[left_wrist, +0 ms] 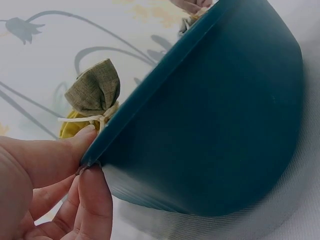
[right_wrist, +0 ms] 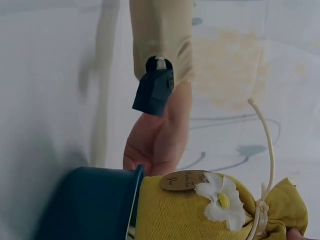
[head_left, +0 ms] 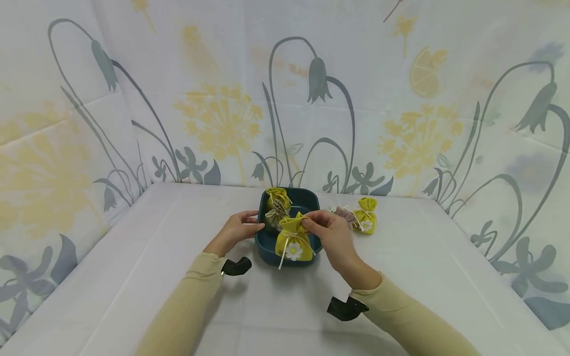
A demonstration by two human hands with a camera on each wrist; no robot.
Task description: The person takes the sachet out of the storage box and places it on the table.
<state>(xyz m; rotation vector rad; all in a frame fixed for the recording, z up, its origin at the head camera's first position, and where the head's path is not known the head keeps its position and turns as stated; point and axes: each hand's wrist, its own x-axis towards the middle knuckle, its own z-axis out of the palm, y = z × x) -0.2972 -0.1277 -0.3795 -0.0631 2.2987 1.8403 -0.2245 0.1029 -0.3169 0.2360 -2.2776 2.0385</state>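
Observation:
My left hand (head_left: 236,228) pinches the left rim of a dark teal plastic tub (head_left: 265,254), thumb above the edge and fingers below it. Over the tub's near side hangs a yellow drawstring pouch (head_left: 288,243) with a white flower and a pale cord; my right hand (head_left: 337,238) pinches it by its gathered top. A brown paper tag (right_wrist: 184,180) shows beside the flower in the right wrist view. Inside the tub, toward the left, are a grey-brown pouch (left_wrist: 95,89) and another yellow pouch (head_left: 277,194) behind it.
On the white tabletop (head_left: 267,306), right of the tub, lie a mauve pouch (head_left: 345,213), partly behind my right hand, and a yellow pouch (head_left: 368,210) with a white flower. A flower-printed cloth (head_left: 383,123) stands behind and at both sides.

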